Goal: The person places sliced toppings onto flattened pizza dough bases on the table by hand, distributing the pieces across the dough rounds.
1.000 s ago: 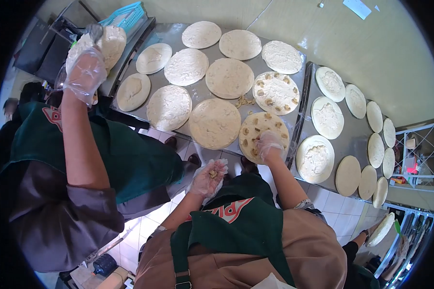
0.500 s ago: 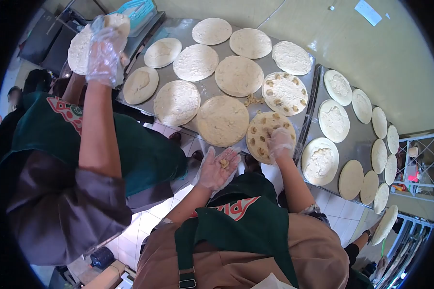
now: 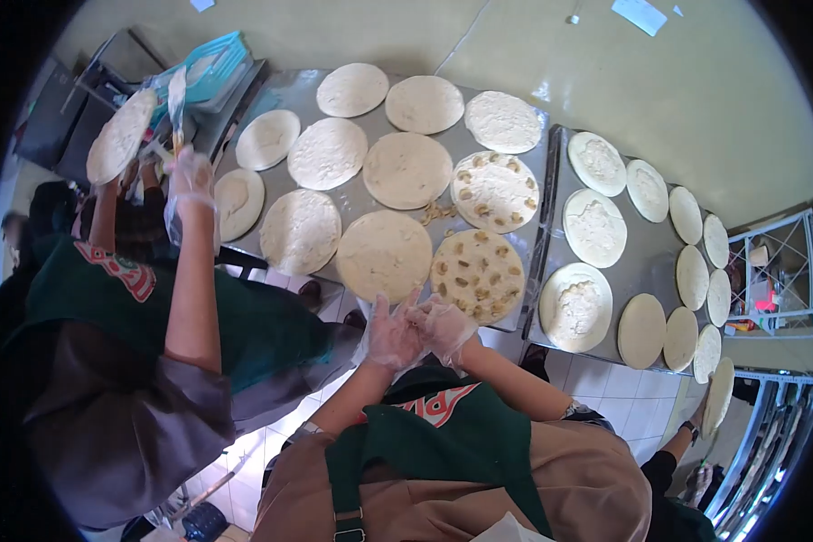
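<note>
My left hand (image 3: 395,334), in a clear plastic glove, is held palm up at the table's front edge. Small tan topping pieces lay in its palm a moment ago; the right hand covers them now. The fingers of my gloved right hand (image 3: 447,331) are pinched together against the left palm, and what they grip is hidden. Just beyond is a round pizza base (image 3: 477,276) dotted with tan pieces. Behind it lies a floury pizza base (image 3: 495,191) with pieces around its rim. A small heap of loose topping pieces (image 3: 438,213) sits between the bases.
Several plain dough rounds (image 3: 384,257) cover the metal table (image 3: 357,200). More lie on a second table (image 3: 551,203) at right. On my left, a co-worker's gloved hand (image 3: 192,185) holds a brush-like tool near a raised dough round (image 3: 122,135). Another person holds a round (image 3: 718,397) at far right.
My right hand has left the dotted base and come back to my left palm. The co-worker's hand has moved away from the raised dough round, which now tilts more.
</note>
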Demonstrator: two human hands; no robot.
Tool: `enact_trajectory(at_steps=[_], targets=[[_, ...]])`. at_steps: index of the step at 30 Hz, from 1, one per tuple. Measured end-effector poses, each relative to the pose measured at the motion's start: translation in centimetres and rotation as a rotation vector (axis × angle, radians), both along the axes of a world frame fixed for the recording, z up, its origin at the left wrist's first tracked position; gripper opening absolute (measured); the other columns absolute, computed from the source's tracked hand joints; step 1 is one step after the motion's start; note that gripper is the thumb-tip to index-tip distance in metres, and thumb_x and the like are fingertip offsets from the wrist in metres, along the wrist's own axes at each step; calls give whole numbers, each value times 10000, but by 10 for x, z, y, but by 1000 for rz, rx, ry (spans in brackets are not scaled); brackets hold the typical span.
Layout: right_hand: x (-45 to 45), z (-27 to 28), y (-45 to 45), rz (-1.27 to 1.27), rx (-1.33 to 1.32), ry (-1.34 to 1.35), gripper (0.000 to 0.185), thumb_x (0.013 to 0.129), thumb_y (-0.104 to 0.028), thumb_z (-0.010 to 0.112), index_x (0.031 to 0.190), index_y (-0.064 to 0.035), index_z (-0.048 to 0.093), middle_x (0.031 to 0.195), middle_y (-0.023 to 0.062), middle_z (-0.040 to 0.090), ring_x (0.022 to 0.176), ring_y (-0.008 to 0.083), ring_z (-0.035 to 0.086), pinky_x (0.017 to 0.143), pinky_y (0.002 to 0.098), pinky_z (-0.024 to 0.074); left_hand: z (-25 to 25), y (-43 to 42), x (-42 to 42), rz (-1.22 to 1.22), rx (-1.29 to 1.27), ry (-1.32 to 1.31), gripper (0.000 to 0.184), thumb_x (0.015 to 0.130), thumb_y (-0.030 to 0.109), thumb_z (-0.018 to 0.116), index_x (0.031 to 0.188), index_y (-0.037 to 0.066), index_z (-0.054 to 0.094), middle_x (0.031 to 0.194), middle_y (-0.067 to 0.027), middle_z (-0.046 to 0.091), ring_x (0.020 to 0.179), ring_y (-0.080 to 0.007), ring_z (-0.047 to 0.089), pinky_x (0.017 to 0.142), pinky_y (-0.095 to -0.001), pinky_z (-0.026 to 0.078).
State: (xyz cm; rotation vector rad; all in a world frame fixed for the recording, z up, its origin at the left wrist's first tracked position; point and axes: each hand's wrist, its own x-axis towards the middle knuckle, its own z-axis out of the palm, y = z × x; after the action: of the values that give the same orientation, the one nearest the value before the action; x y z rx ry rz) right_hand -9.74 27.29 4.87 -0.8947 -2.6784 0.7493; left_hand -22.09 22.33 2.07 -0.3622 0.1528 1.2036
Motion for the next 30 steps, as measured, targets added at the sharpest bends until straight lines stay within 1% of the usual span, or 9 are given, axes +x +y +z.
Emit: enact_trajectory(at_steps=[6, 8, 10, 18, 22, 23, 26, 27, 30], targets=[[38, -23, 46, -316, -371, -18, 236, 708, -118, 538, 936, -61, 549, 795, 61, 578, 649, 178, 561, 563, 285, 441, 2, 13, 6, -56, 42, 71, 620, 784, 550, 303, 1205, 97, 336, 1237, -160, 329, 1135, -279, 327, 944, -441, 231], [62, -43, 73, -543, -562, 277, 228, 712, -98, 549, 930, -31, 544, 738, 37, 570, 602, 124, 541, 532, 241, 435, 12, 15, 5, -24, -86, 160, 569, 802, 508, 313, 1196, 98, 347, 1201, -150, 374, 1107, -274, 360, 927, -445, 259], [83, -58, 108, -610, -517, 490, 205, 720, -72, 549, 915, -9, 542, 682, 24, 551, 577, 100, 521, 517, 212, 431, 9, 12, 1, -16, -28, 167, 548, 803, 483, 345, 1193, 98, 351, 1238, -147, 332, 1147, -267, 312, 939, -439, 245], [123, -91, 228, -981, -597, 508, 181, 683, -178, 580, 821, -69, 625, 629, 24, 585, 570, 81, 525, 528, 225, 425, 10, -2, -7, 167, -171, 204, 533, 806, 461, 355, 1146, 53, 406, 1244, -159, 327, 1166, -282, 292, 954, -434, 229], [133, -113, 291, -1008, -391, 217, 213, 675, -176, 593, 855, -65, 615, 651, 20, 581, 594, 92, 524, 568, 245, 423, 1, -18, -16, 230, -196, 143, 514, 815, 461, 341, 1089, 45, 470, 1162, -145, 435, 1120, -257, 375, 931, -399, 285], [135, -117, 301, -1004, -396, 215, 213, 675, -176, 593, 855, -65, 615, 651, 20, 581, 594, 92, 524, 568, 245, 423, 9, -18, -13, 254, -328, 250, 492, 816, 453, 354, 1040, 43, 507, 979, -103, 559, 941, -226, 508, 834, -365, 372], [124, -116, 318, -814, -332, 525, 168, 706, -122, 576, 849, -34, 580, 619, -2, 529, 550, 66, 474, 499, 198, 382, -6, -34, -20, 308, -390, 220, 447, 814, 446, 373, 920, 55, 560, 715, -43, 556, 677, -196, 515, 689, -328, 403], [112, -94, 317, -788, -351, 430, 163, 707, -129, 577, 844, -42, 582, 619, 0, 530, 559, 69, 477, 513, 206, 389, 0, -31, -13, 347, -565, 387, 378, 805, 410, 410, 776, 68, 569, 535, -5, 425, 516, -163, 402, 566, -288, 362], [73, -90, 297, -641, -493, 494, 155, 697, -129, 582, 821, -38, 593, 644, 16, 554, 590, 89, 499, 564, 224, 410, -12, -43, -8, 411, -604, 449, 316, 789, 363, 438, 716, 77, 550, 499, -6, 400, 500, -144, 402, 527, -267, 347]])
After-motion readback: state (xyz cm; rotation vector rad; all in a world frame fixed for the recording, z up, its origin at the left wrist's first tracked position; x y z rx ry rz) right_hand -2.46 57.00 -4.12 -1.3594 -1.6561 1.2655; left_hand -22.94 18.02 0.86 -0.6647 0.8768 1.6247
